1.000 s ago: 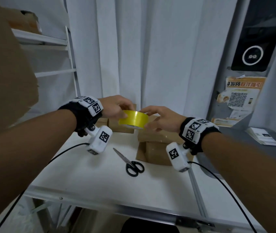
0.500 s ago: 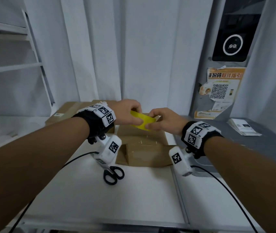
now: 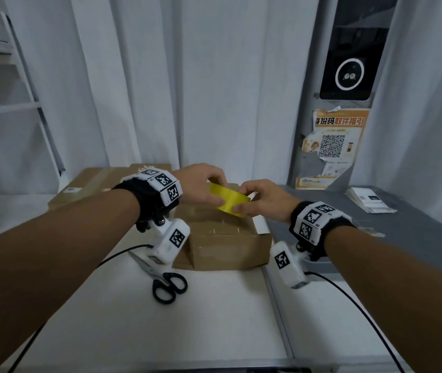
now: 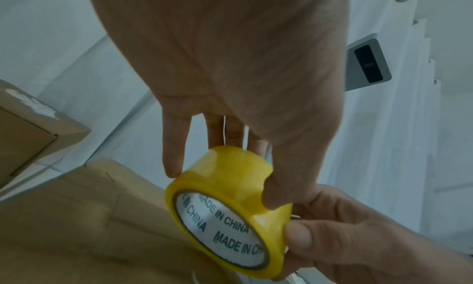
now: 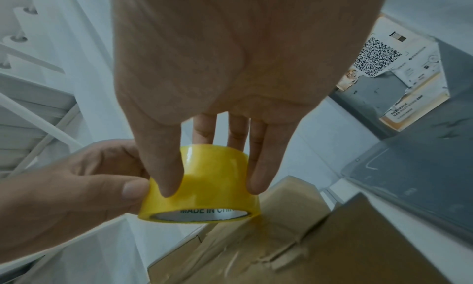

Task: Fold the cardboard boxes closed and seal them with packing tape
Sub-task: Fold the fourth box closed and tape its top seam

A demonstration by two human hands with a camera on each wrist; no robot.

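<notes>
White table (image 3: 214,332) edge near; both hands (left (image 3: 201,188), right (image 3: 264,197)) grip tape roll (image 3: 229,200) above box (image 3: 222,235).

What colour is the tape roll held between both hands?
Yellow tape roll, white printed core; clearest in the left wrist view.

two cardboard boxes (image 3: 222,238) (image 3: 101,184), one tape roll (image 3: 229,200), one scissors (image 3: 164,281)

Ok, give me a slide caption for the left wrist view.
Both hands, left hand and right hand, hold a yellow tape roll above a cardboard box.
</notes>
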